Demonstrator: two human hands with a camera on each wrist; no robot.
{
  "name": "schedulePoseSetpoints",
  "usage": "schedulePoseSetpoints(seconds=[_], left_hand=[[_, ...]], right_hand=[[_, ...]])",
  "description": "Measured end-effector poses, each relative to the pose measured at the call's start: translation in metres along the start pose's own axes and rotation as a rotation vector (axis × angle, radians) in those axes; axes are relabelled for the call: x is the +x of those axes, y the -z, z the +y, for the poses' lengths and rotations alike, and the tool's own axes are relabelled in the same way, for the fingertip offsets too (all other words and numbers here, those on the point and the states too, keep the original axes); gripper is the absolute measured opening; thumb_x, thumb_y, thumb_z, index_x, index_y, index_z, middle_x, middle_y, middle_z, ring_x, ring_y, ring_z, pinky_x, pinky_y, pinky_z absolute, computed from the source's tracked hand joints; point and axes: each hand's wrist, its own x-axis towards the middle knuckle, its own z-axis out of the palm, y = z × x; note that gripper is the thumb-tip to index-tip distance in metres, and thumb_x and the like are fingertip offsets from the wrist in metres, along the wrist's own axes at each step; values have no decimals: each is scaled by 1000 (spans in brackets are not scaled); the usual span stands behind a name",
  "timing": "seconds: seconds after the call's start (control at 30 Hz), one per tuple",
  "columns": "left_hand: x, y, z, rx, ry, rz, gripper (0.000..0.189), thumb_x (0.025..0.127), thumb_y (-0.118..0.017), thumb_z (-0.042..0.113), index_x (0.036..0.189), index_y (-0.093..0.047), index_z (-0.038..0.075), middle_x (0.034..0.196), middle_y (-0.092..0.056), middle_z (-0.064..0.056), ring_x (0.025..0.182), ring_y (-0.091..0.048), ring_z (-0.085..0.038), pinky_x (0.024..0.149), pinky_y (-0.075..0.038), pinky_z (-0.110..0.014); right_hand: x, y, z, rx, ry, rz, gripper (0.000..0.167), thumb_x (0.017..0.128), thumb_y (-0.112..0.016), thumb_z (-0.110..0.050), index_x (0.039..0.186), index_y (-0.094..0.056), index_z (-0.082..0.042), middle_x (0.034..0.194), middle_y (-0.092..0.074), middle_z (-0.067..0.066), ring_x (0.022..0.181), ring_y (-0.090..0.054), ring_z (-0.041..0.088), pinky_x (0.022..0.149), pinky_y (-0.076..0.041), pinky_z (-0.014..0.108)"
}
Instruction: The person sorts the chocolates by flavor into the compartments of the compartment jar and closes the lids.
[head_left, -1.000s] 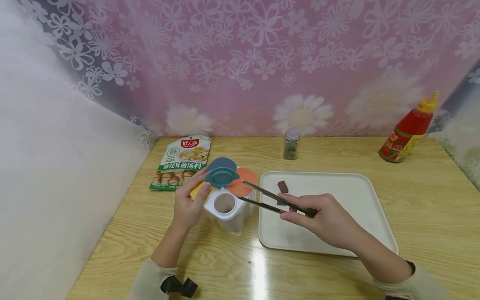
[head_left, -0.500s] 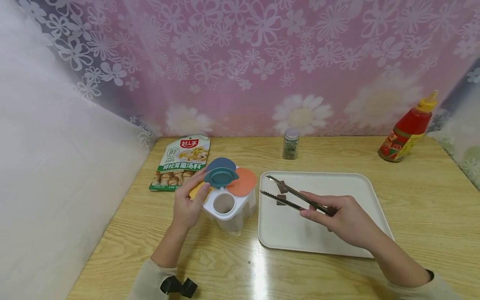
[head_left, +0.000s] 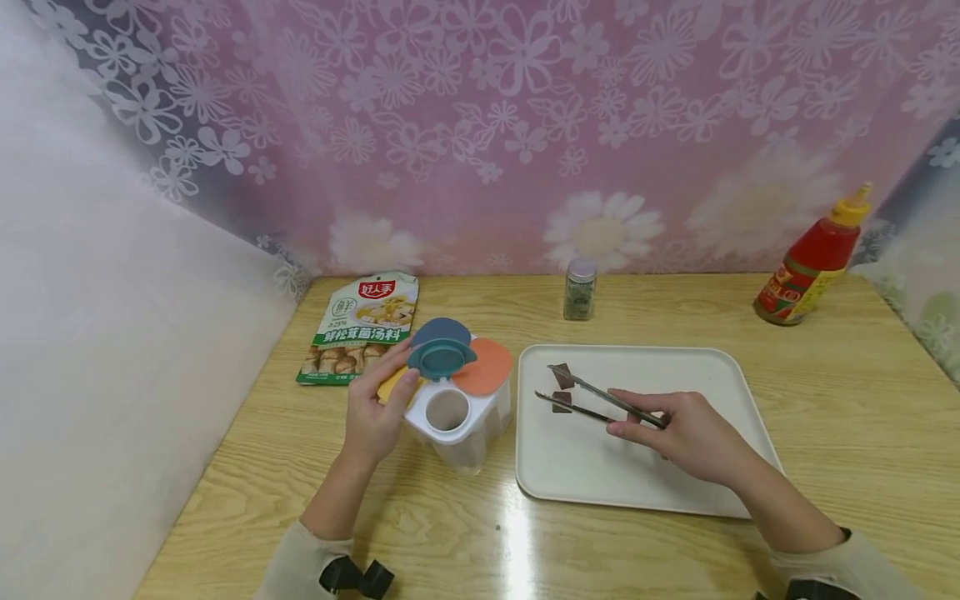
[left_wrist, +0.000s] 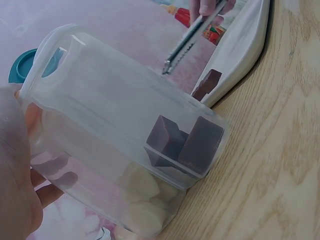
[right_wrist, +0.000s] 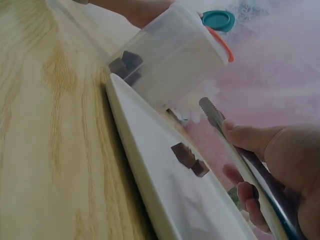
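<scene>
My left hand [head_left: 373,417] grips the side and top of a clear compartment container [head_left: 459,452] whose white top carries blue, orange, yellow and teal flip lids. Its teal lid [head_left: 441,357] is raised, baring a round opening. Through the wall in the left wrist view, dark brown blocks [left_wrist: 202,145] lie in one compartment and pale chunks [left_wrist: 145,212] in another. With my right hand [head_left: 690,437] I hold metal tongs [head_left: 628,406], arms spread, above a white tray [head_left: 637,475]. Two dark brown blocks [right_wrist: 184,155] lie on the tray beneath the tong tips.
A green and white mushroom seasoning packet [head_left: 365,325] lies behind the container at the left. A small spice jar [head_left: 580,290] stands behind the tray. The red sauce bottle [head_left: 810,262] with a yellow cap stands at the back right. A flowered curtain [head_left: 480,142] closes off the rear.
My right hand has carried the tongs from beside the container's opening rightward to over the blocks on the tray. The left hand and the container have stayed in place.
</scene>
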Motion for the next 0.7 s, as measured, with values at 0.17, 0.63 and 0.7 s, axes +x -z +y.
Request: schedulePoseSetpoints(seconds=[0.17,0.63,0.7], left_hand=[[0,0,1,-21,-14,2,30,91,-62,-5,119,-72,2,129,-67,-17,130,-58,-30,109,-45,-25],[1,-1,2,-15,-17,13,30,90,-63,-6,117,-72,0,128,-67,-20,128,-59,-30,107,-46,-23],[0,-1,2,-10,-16,15,30,89,-63,-7,117,-72,-1,128,-67,-21,127,-60,-32,106,-46,-22]], right_hand=[[3,-1,11,-10,-24,-37,56,86,-74,-49,133,-67,-19,83,-67,-9,46,-48,6,44,-36,24],[8,-5,30,-108,-32,-23,57,83,-75,-54,130,-69,-22,80,-67,-11,48,-34,1,46,-34,21],[8,-4,31,-119,-29,-18,57,83,-75,-55,130,-69,-22,79,-67,-12,49,-30,1,46,-31,21]])
